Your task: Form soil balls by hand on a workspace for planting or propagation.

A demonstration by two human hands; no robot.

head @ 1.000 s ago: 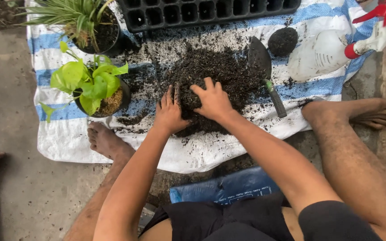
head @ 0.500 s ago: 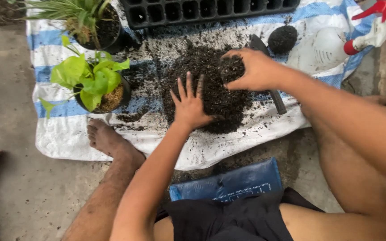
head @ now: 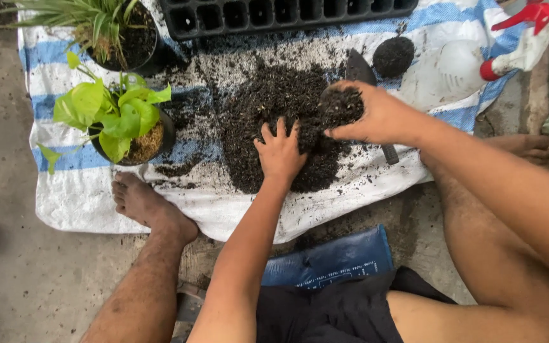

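Soil point(head: 268, 127), dark, loose and crumbly, lies heaped mid-sheet point(head: 71, 197); it looks light and sheds easily, so it is best scooped from below in a cupped palm. Left hand point(head: 281, 152) presses flat, fingers spread wide. Right hand point(head: 376, 117) cups a clump. Beyond lie a trowel point(head: 360, 70) and seedling tray point(head: 287, 14).

My left hand point(head: 281, 152) lies flat, fingers spread, on the pile of dark soil point(head: 268, 121) heaped on the blue-and-white striped sheet point(head: 77, 190). My right hand point(head: 376, 117) is raised just above the pile, cupped around a clump of soil point(head: 341, 101). A trowel point(head: 366, 82) lies partly under that hand. A black seedling tray point(head: 274, 14) sits at the far edge, two potted plants point(head: 119, 121) to the left, a white spray bottle point(head: 478, 60) to the right.
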